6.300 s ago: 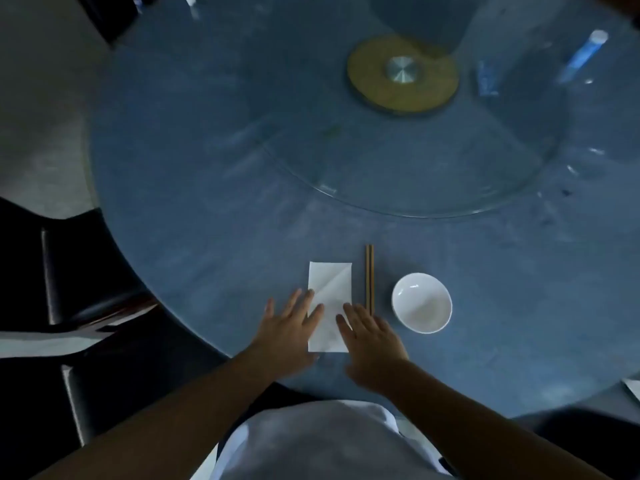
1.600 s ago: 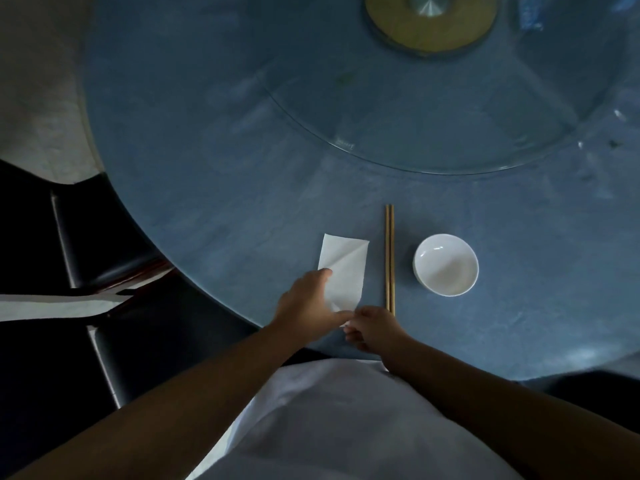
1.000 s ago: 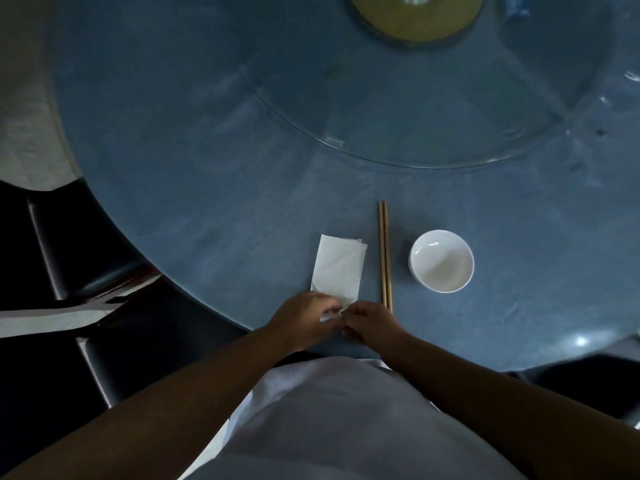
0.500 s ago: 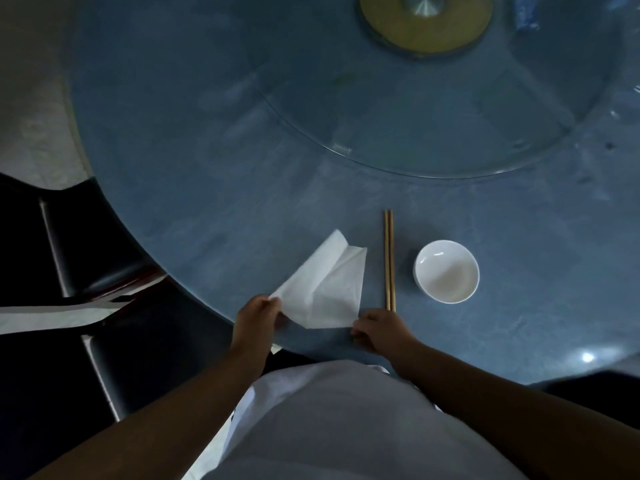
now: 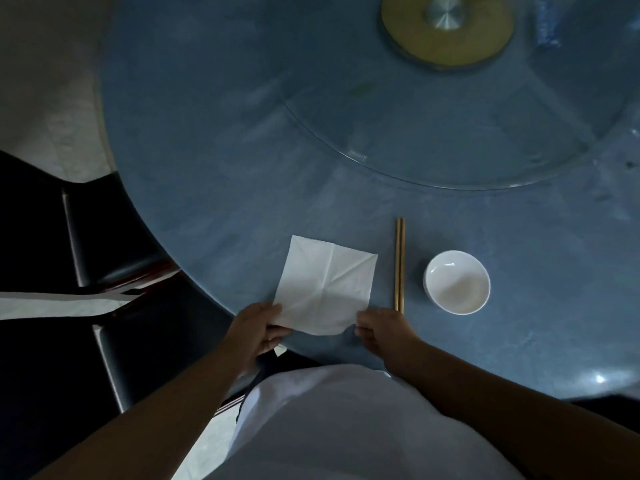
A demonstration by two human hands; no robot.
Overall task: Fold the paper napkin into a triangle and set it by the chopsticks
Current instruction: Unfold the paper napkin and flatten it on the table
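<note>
Napkin (image 5: 325, 285) near corners hidden under hands (image 5: 258, 327)

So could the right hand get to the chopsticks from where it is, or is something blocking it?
Probably yes. The right hand pinches the napkin's near right corner, just short of the chopsticks' near ends, with only bare table between. The bowl sits beyond them. It would have to release the napkin first.

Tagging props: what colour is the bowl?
White, plain; the bowl shows clearly in the head view, right of the chopsticks.
</note>
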